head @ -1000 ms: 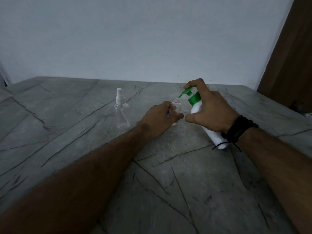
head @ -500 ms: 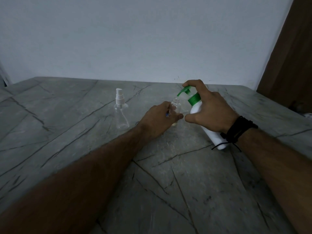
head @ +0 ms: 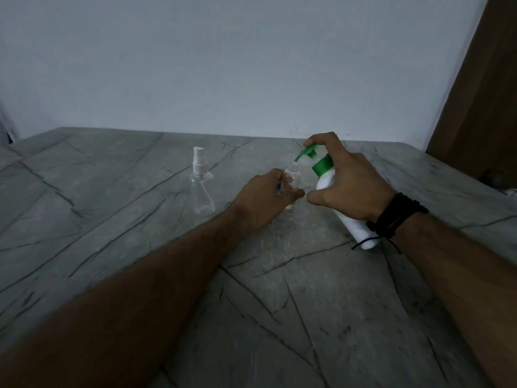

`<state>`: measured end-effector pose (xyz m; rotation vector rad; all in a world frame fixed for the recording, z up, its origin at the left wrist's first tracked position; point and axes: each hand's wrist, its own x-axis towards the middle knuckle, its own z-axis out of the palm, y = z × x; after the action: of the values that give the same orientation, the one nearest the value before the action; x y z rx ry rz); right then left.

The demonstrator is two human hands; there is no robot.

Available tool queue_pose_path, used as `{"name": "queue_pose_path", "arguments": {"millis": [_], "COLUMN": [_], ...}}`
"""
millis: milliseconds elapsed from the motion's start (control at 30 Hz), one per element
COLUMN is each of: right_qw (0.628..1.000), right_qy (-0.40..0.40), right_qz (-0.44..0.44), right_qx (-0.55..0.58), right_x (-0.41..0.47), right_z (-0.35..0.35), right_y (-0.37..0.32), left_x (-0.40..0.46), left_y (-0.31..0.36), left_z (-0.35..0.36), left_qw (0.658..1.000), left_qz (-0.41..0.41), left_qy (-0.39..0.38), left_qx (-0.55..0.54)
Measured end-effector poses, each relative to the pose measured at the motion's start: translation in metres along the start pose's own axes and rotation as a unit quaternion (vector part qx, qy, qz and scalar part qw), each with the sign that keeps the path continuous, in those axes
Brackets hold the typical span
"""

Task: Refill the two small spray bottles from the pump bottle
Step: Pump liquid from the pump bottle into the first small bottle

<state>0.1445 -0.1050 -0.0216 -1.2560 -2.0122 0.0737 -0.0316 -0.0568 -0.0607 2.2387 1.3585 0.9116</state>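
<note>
The left hand [head: 264,198] grips a small uncapped spray bottle [head: 291,180] that stands upright on the grey veined surface [head: 279,303], its fingers curled round the clear body with the thumb lying across the front. The open threaded neck of this bottle shows above the hand. The right hand [head: 351,189] holds the white pump bottle [head: 327,182], which is tilted so that its base points back toward the person and its green pump head [head: 309,152] leans toward the small bottle. The fingers of this hand wrap the white body, the thumb reaches forward low beside the left thumb, and the index finger arches over the top of the pump head and rests on it. The green nozzle tip sits just above the open neck. A pale liquid seems to lie at the bottom of the held bottle, though the dim light makes this uncertain. A second spray bottle [head: 202,189], clear with its white sprayer cap on, stands upright on the surface to the left, apart from both hands. A black corded wristband [head: 397,219] circles the right wrist. A plain wall [head: 223,65] rises behind.
</note>
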Motion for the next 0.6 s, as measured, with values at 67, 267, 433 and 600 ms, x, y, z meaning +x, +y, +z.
{"name": "queue_pose_path", "arguments": {"millis": [67,267,433,600], "right_qw": [1.000,1.000,1.000,1.000], "right_qy": [-0.004,-0.001,-0.005,-0.001], "right_qz": [0.001,0.002,0.005,0.009], "right_qx": [-0.003,-0.011,-0.011,-0.017], "right_x": [0.0004,-0.0004,-0.0008,-0.0006], "right_z": [0.0002,0.0012,0.0004,0.0007], "right_y": [-0.0007,-0.0012,-0.0028,-0.0013], "left_x": [0.0000,0.0004,-0.0014,-0.0003], "left_y": [0.0002,0.0011,0.0029,0.0022], "left_z": [0.0000,-0.0013,-0.0018,-0.0021], "left_qw": [1.000,1.000,1.000,1.000], "left_qz": [0.000,-0.002,-0.001,-0.003], "left_qy": [0.003,-0.001,0.000,-0.005], "left_qx": [-0.003,0.001,0.002,0.003]}}
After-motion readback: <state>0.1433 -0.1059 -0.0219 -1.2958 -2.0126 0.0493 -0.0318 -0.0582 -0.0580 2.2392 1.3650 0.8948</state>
